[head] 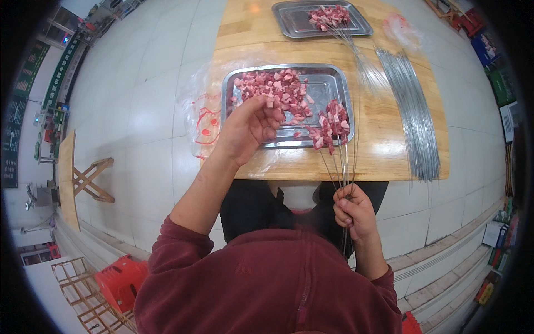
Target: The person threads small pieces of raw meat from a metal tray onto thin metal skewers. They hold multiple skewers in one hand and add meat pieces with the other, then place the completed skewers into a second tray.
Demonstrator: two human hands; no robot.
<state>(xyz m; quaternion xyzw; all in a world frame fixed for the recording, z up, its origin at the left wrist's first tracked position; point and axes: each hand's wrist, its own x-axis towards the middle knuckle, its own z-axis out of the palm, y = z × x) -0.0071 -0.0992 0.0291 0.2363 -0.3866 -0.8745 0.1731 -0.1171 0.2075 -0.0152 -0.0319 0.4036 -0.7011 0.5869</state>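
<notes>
My left hand [254, 129] is over the near tray, palm partly up and fingers curled, with a small piece of raw meat [270, 102] at the tips of thumb and forefinger. Below the tray, near the table's front edge, my right hand [349, 206] grips a bunch of thin metal skewers [343, 167]. Their far ends carry meat chunks [333, 121] and lie over the right part of the metal tray [288, 144]. Loose diced meat [271, 85], red and pale, is heaped in that tray's left and upper part.
A second metal tray [288, 25] at the table's far side holds loaded skewers [329, 17]. A thick bundle of bare metal skewers [413, 112] lies on the wooden table [375, 158] at the right. Clear plastic bags [204, 125] [402, 31] lie left of the near tray and far right.
</notes>
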